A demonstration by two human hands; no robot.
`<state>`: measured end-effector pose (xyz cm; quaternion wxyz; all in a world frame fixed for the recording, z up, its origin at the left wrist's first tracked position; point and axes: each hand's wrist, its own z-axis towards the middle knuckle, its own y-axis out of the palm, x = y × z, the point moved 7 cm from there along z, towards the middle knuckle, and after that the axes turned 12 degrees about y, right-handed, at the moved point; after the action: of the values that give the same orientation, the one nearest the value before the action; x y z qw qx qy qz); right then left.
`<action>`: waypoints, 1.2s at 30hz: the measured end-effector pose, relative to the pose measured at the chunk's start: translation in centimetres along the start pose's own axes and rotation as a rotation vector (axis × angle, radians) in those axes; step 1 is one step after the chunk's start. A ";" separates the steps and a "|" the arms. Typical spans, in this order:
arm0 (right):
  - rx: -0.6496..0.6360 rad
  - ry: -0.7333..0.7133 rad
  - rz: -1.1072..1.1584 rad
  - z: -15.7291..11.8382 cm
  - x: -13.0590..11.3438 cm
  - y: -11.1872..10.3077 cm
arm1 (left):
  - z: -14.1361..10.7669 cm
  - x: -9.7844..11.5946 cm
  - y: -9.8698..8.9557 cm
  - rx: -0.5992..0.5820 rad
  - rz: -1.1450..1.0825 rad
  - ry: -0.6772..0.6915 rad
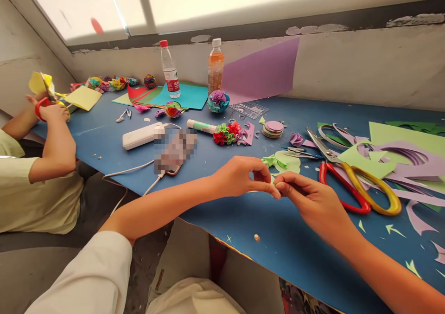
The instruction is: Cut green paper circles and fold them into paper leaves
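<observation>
Above the front part of the blue table, my left hand (239, 177) and my right hand (308, 195) meet with fingertips pinched together. Between them is a small light green paper piece (273, 180), mostly hidden by the fingers. Just behind the fingertips lie a flat light green paper disc (290, 162) and a crumpled, brighter green paper curl (278, 162). Large scissors (358, 184) with one red and one yellow handle rest beside my right hand, blades partly apart. Tweezers (302, 153) lie behind it.
Purple and green paper scraps (405, 158) cover the table's right side. A phone (175, 151), a white power bank (143, 136), a glue stick (201, 126), paper flower balls (219, 101) and two bottles (216, 68) stand or lie beyond. At left, another person's hands (52, 107) hold red-handled scissors and yellow paper.
</observation>
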<state>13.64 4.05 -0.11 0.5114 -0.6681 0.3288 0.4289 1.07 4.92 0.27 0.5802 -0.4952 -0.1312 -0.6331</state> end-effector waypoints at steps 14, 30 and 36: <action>0.183 0.029 0.055 0.1 0.4 -1.3 | -0.2 -2.5 1.0 0.029 -0.542 -0.389; -0.159 0.125 -0.183 0.6 2.1 1.2 | -1.7 -1.5 2.3 -0.415 0.168 -0.260; -0.182 -0.111 -0.549 0.6 1.5 0.7 | -1.8 -1.0 3.1 -0.429 0.458 -0.159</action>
<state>13.54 4.47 -1.83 0.5634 -0.7507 0.0675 0.3383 2.67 3.27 -2.64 0.5782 -0.6706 0.0752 -0.4587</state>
